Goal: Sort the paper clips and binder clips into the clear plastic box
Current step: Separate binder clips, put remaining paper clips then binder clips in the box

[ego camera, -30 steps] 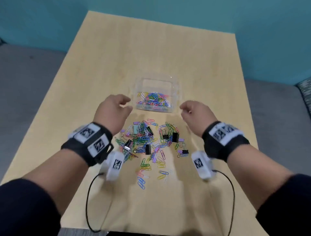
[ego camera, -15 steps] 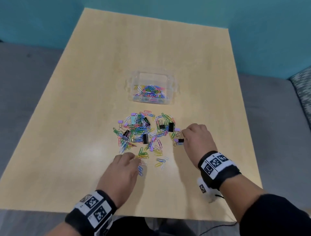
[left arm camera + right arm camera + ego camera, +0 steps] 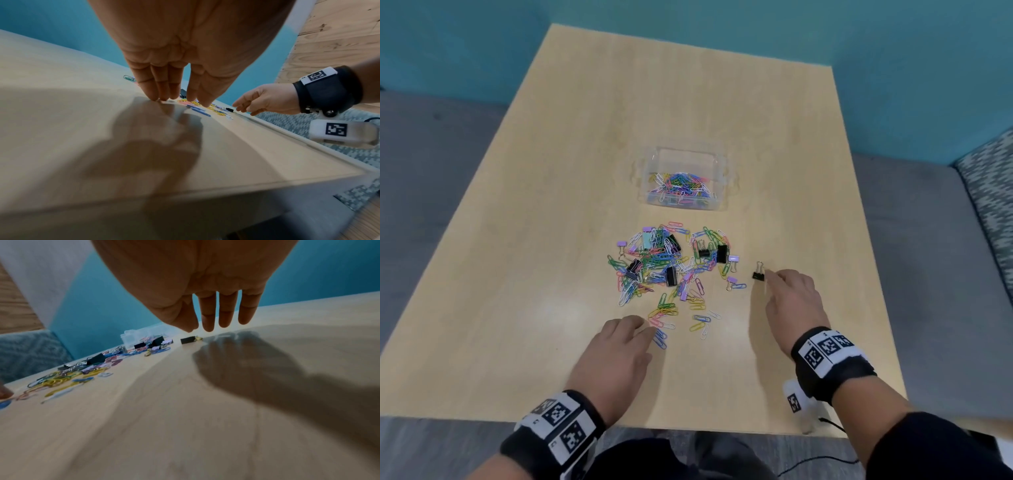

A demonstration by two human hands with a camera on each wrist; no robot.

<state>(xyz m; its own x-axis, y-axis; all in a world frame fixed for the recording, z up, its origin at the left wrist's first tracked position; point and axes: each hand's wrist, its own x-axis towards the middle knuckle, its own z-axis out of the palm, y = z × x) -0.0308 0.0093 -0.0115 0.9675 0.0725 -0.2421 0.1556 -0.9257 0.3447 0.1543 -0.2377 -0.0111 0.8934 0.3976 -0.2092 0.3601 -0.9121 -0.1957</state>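
Note:
The clear plastic box (image 3: 722, 200) stands mid-table and holds coloured paper clips (image 3: 681, 185). In front of it lies a mixed pile of paper clips and binder clips (image 3: 667, 267). One black binder clip (image 3: 758, 274) lies alone to the right of the pile. My right hand (image 3: 770, 277) has its fingers straight, with the fingertips just beside that clip (image 3: 188, 340) and nothing held. My left hand (image 3: 645, 327) rests straight fingertips (image 3: 162, 97) on the table at the pile's near edge, next to blue paper clips (image 3: 660, 339).
The wooden table (image 3: 551, 240) ends at its front edge just behind my wrists. Grey floor lies on both sides, and a patterned seat (image 3: 993, 205) stands at the right. A teal wall runs behind the table.
Both hands came back from the box to the near side of the pile. The right hand then shifted right, and a black binder clip now lies apart from the pile.

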